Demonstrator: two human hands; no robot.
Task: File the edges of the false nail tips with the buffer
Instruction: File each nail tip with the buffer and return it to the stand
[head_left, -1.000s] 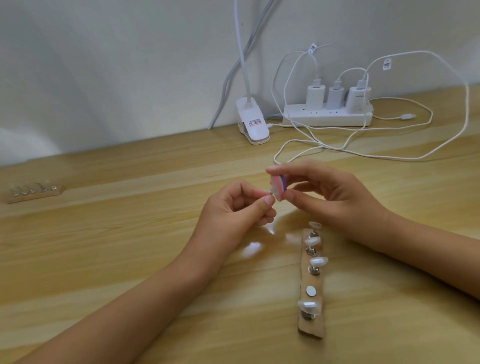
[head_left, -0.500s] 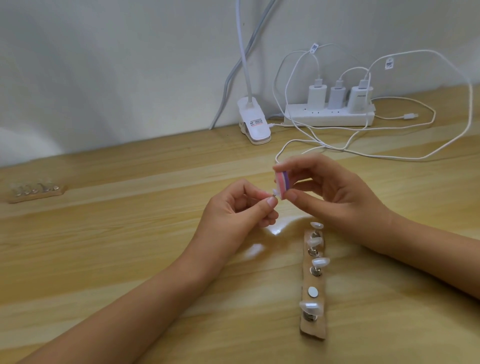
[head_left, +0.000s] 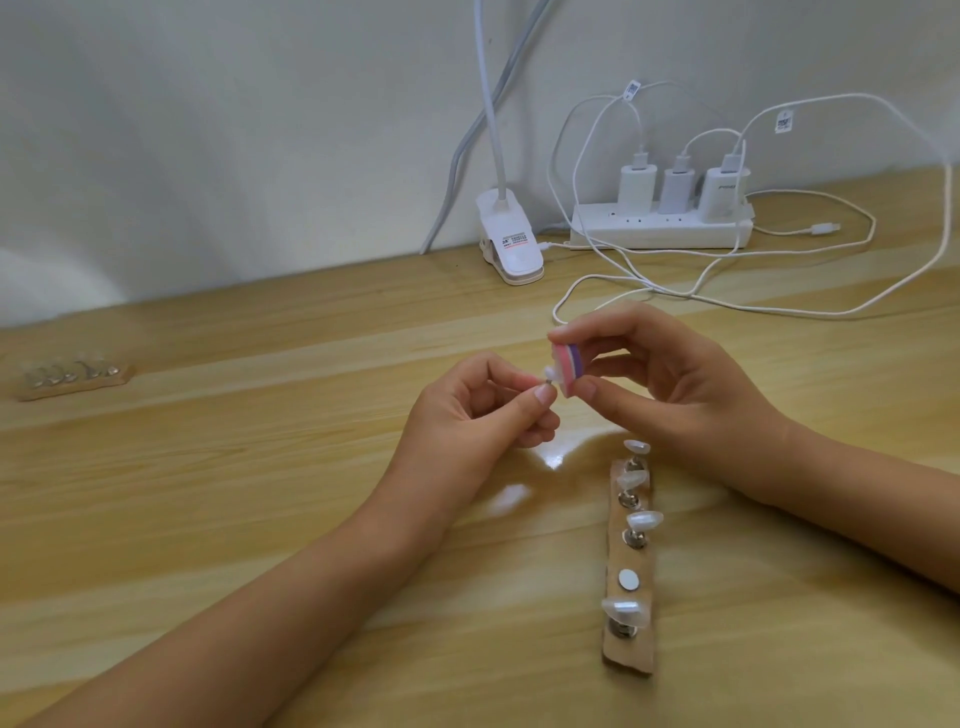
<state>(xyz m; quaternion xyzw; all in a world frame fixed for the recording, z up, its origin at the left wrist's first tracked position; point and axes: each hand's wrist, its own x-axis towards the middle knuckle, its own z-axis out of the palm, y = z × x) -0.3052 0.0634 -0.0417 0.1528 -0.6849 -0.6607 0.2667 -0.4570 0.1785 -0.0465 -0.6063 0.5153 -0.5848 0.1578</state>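
My left hand (head_left: 478, 410) pinches a small white false nail tip (head_left: 705, 372) on its metal stand between thumb and fingers. My right hand (head_left: 670, 384) grips a small pink, white and purple buffer block (head_left: 723, 364) between thumb and forefinger, its face against the tip. Below the hands lies a wooden holder strip (head_left: 630, 564) with several pearly nail tips on metal pegs and one bare magnet spot (head_left: 628, 577).
A second wooden strip with clear tips (head_left: 72, 376) lies at the far left. At the back stand a white clip lamp base (head_left: 148, 244) and a power strip (head_left: 662, 231) with three chargers; white cables (head_left: 675, 291) loop across the wooden table.
The buffer in my right hand has shifted slightly up and right along the tip. My left hand has barely moved.
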